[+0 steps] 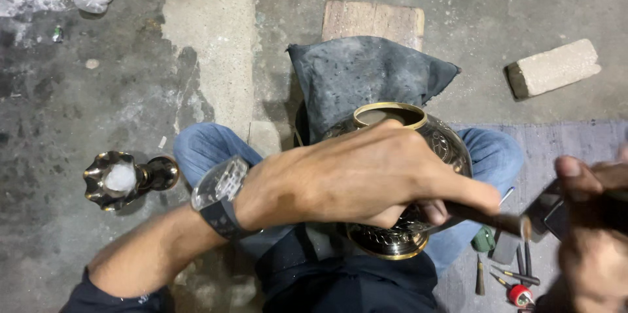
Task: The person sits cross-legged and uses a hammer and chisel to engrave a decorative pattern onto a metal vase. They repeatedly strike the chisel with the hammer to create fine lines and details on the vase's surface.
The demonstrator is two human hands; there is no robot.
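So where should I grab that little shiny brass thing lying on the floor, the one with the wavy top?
Probably by the narrow neck of the small brass piece, coming from above. It lies on its side on the concrete floor, so the neck is reachable from overhead. The flared wavy rim looks wide and awkward, with something white stuffed in its mouth.

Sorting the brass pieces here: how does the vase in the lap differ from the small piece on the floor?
The engraved brass vase is large and rests on the person's lap under the left hand; the small fluted brass piece lies on its side on the concrete floor, untouched. The vase's mouth is a plain round ring; the small piece's rim is scalloped, with white stuffing inside. Both are shiny brass.
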